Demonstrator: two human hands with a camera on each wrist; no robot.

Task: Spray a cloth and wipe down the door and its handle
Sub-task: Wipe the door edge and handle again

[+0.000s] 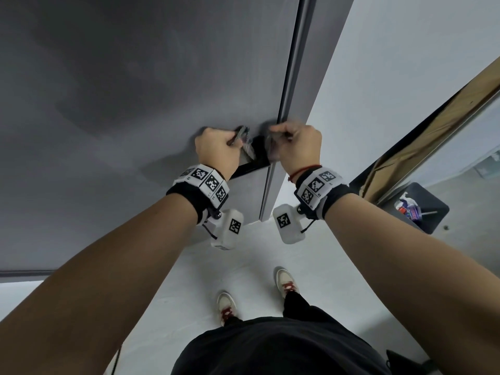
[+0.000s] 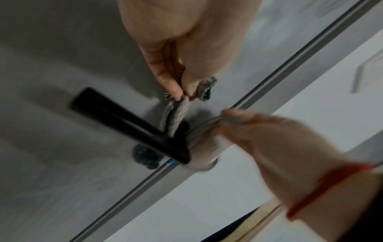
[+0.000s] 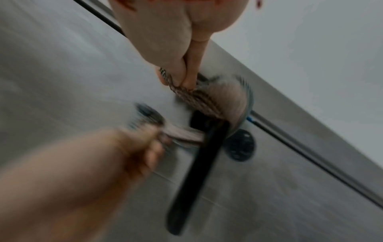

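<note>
A grey door [image 1: 135, 85] fills the left of the head view, with a black lever handle [image 2: 124, 121] near its edge. A grey patterned cloth [image 2: 176, 114] is looped behind the handle's neck. My left hand [image 1: 216, 150] pinches one end of the cloth [image 2: 199, 91] between thumb and fingers. My right hand [image 1: 297, 144] pinches the other end [image 3: 196, 96], pulling it taut toward the door edge. The cloth [image 1: 247, 144] is blurred by motion. A round black keyhole plate [image 3: 240, 145] sits below the handle [image 3: 199, 172].
The door frame [image 1: 295, 77] and a pale wall [image 1: 392, 63] stand to the right. A dark bin [image 1: 422, 209] on the floor at far right holds a spray bottle [image 1: 408, 208]. My feet [image 1: 226, 307] stand on pale floor.
</note>
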